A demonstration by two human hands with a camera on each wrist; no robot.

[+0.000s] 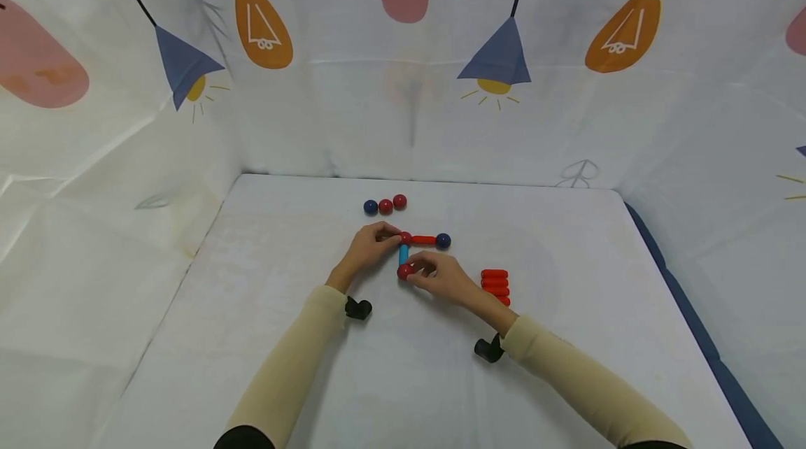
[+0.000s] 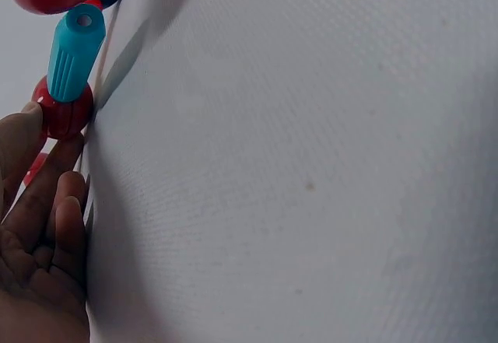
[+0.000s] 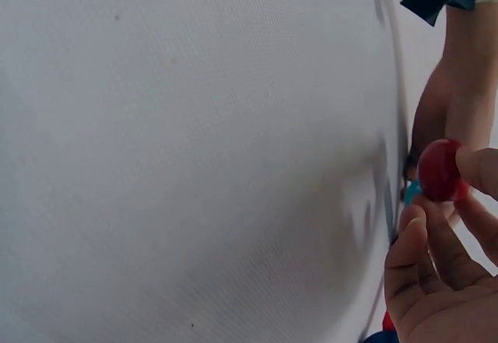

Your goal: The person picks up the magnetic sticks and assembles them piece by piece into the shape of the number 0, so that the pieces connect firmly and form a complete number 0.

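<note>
My left hand (image 1: 370, 245) pinches a red ball (image 2: 64, 116) between thumb and finger. A light blue ribbed rod (image 2: 71, 55) sticks out from that ball toward me. With thumb and fingertips, my right hand (image 1: 446, 278) holds a second red ball (image 3: 442, 170) at the rod's near end. In the left wrist view the rod's near end face, with a small hole, shows beside this ball; whether they touch I cannot tell. From the left-hand ball a red rod (image 1: 424, 240) runs right to a dark blue ball (image 1: 443, 240).
Behind the hands, a dark blue ball (image 1: 371, 208) and two red balls (image 1: 385, 206) stand in a row on the white table (image 1: 264, 253). Several red rods (image 1: 495, 282) lie stacked side by side beyond my right wrist. A patterned white sheet (image 1: 352, 113) hangs behind.
</note>
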